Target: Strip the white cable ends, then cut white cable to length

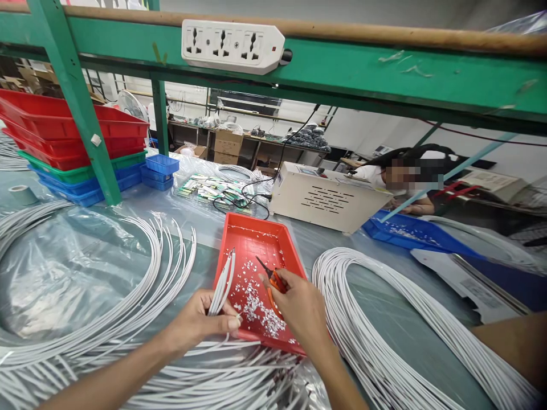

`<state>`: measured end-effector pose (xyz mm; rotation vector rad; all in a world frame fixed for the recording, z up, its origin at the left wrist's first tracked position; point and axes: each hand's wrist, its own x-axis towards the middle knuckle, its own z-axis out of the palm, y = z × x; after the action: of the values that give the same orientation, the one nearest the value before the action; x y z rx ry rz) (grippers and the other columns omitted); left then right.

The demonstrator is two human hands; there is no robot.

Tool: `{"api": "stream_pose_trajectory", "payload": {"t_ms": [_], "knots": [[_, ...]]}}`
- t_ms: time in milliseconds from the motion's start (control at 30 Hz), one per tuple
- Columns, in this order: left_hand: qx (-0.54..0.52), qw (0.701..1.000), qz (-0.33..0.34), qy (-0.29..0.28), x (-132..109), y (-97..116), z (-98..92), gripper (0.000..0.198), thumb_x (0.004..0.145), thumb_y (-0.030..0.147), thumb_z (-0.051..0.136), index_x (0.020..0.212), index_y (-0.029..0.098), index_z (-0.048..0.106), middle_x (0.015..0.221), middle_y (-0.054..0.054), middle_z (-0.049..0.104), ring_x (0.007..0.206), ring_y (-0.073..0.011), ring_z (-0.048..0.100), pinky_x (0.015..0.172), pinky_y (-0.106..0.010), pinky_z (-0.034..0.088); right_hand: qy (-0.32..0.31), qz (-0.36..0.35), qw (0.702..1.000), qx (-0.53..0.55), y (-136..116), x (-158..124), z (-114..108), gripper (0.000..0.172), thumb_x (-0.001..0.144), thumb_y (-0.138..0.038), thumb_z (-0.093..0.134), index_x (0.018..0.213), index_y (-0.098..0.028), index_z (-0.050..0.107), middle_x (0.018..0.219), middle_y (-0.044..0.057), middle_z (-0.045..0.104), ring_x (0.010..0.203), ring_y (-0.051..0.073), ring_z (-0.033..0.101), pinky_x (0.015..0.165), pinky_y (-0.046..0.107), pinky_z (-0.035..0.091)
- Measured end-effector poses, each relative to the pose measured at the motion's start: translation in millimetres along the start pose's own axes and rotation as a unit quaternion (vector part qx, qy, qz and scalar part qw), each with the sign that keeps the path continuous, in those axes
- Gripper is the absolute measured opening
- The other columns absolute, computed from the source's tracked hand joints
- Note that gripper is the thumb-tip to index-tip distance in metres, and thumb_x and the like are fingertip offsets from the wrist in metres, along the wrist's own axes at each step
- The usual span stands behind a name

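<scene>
- The red tray (256, 242) is taken as landmark; silvery scraps (256, 310) are scattered inside it, most thickly toward its near end.
- At the tray's near left edge, a bunch of white cable ends (223, 285) is gripped by the left hand (209, 316), its fingers curled closed and its thumb laid across; the tips are pointed upward over the tray's left part.
- Over the tray's right part, orange-handled snips (278, 283) are held by the right hand (301, 302), closed around the handles; whether the blades are fully shut cannot be told.
- The snips' tip is aimed toward the cable ends but kept apart from them.
- The left fingers could be nicked if the blades were brought in low on the bunch.
- Strands could be cut unevenly if the grip were loosened.
- Scraps could be spilled if the tray were tugged by the loose cables (205, 376) before it or nudged by the coil (327, 279) at its right.
</scene>
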<state>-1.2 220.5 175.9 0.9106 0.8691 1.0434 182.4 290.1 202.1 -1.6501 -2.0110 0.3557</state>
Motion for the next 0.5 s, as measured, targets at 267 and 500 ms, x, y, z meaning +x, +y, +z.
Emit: {"api": "stream_pose_trajectory", "payload": {"t_ms": [267,500], "knots": [[0.008,1.000,0.010,-0.008,2.5,-0.3,4.1,0.025,0.068,0.037,0.069,0.065,0.012,0.066,0.062,-0.004,0.065,0.062,-0.0119,0.055,0.065,-0.024,0.040,-0.192,-0.013,0.911,0.364,-32.7,-23.4,-4.2,0.017,0.067,-0.032,0.065,0.075,-0.017,0.065,0.061,0.000,0.058,0.059,0.014,0.050,0.059,0.025,0.039],[0.034,0.997,-0.003,0.067,5.5,-4.7,5.6,0.040,0.070,0.049,0.063,0.079,0.011,0.064,0.045,0.006,0.047,0.037,-0.0028,0.029,0.042,-0.019,0.023,-0.247,-0.057,0.951,0.179,-17.7,-22.0,-25.6,0.024,0.074,-0.029,0.054,0.054,-0.018,0.049,0.052,-0.003,0.043,0.050,0.010,0.035,0.047,0.022,0.026]]}}
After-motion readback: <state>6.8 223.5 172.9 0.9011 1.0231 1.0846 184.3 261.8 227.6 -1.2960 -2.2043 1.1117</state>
